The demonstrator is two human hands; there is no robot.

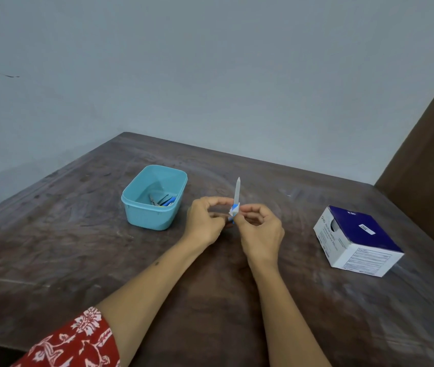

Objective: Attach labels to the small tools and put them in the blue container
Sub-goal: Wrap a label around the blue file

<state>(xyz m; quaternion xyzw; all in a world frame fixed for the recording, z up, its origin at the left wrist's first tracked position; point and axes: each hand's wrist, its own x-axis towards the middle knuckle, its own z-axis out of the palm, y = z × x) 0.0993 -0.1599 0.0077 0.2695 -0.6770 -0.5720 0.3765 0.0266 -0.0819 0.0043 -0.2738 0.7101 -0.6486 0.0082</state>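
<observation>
The 2 hands meet over the middle of the brown table. The left hand and the right hand both pinch the bottom end of a small tool, which stands straight up with its grey pointed end on top. A little white label is at its blue base, between the fingertips. The blue container sits just left of the hands with a few small tools inside. A white and blue box lies well off to the right.
</observation>
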